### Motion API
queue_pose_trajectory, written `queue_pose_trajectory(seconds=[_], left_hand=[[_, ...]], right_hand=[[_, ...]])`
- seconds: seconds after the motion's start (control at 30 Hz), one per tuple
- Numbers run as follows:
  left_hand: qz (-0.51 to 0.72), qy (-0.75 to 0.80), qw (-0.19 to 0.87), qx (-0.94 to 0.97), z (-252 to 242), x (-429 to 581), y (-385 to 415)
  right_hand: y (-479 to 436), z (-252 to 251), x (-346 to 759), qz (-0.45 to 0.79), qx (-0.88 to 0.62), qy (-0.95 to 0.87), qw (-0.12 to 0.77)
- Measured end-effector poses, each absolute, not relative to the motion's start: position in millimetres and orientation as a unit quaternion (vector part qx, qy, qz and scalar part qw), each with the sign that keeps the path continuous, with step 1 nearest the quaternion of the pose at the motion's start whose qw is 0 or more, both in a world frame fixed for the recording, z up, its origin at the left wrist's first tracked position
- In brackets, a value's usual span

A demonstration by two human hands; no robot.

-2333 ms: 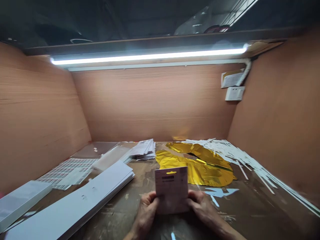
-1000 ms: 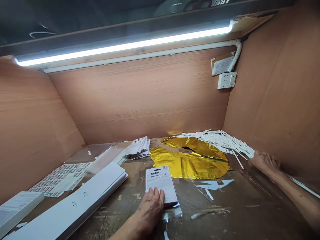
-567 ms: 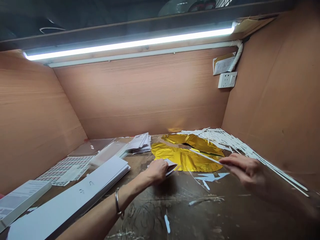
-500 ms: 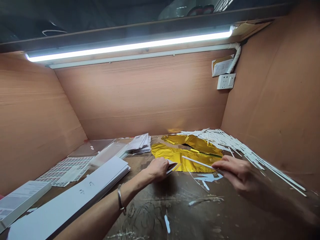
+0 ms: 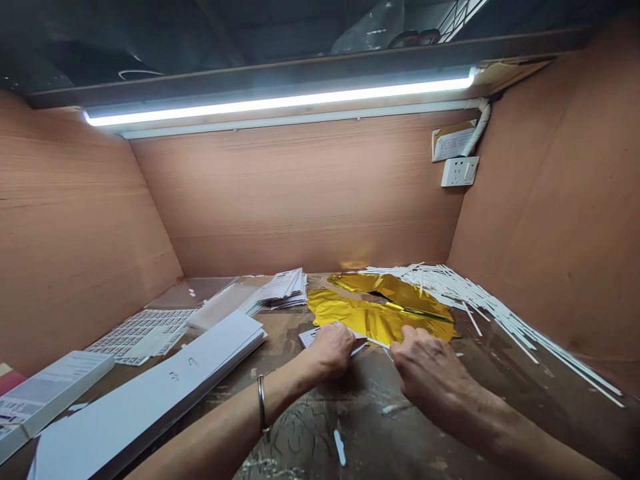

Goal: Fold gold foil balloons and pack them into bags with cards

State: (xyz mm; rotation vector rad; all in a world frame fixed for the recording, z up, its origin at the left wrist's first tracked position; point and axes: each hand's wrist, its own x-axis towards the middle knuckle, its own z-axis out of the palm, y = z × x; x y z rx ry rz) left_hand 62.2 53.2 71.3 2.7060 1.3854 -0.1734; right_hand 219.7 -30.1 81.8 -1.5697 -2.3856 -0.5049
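Observation:
My left hand rests closed on a small white packet that lies flat on the worn tabletop; a metal bangle sits on that wrist. My right hand is just to its right, fingers pinched on a thin white stick whose tip points at the packet's open end. Right behind both hands lies a crumpled gold foil balloon.
A long heap of white sticks runs along the right wall. Left of the hands lie a stack of long white cards, a label sheet, clear bags, folded leaflets and a white box. A socket is on the back wall.
Both hands set the packet down; my right hand reached to the stick heap, took one stick and carried it left to the packet, which my left hand now holds.

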Motion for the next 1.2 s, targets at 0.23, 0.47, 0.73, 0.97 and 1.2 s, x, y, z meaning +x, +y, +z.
queue_pose_trajectory(seconds=[0.23, 0.47, 0.73, 0.97, 1.2], left_hand=[[-0.098, 0.411, -0.005, 0.906, 63.5, 68.6, 41.3], [-0.124, 0.417, -0.009, 0.900, 45.2, 49.0, 31.7], [-0.095, 0.451, -0.024, 0.887, 32.7, 23.1, 20.4], [-0.047, 0.490, -0.055, 0.869, 59.0, -0.8, 36.0], [-0.029, 0.493, -0.085, 0.865, 79.0, 3.1, 31.1]], right_hand=[[-11.3, 44.4, 209.4, -0.200, -0.496, -0.828, 0.170], [29.4, 13.2, 205.9, -0.004, -0.561, -0.798, 0.218], [13.4, -11.8, 263.0, -0.005, -0.589, -0.772, 0.238], [-15.3, -39.5, 248.4, 0.048, -0.569, -0.816, 0.091], [-64.7, -7.2, 80.2, 0.177, -0.277, -0.937, 0.116]])
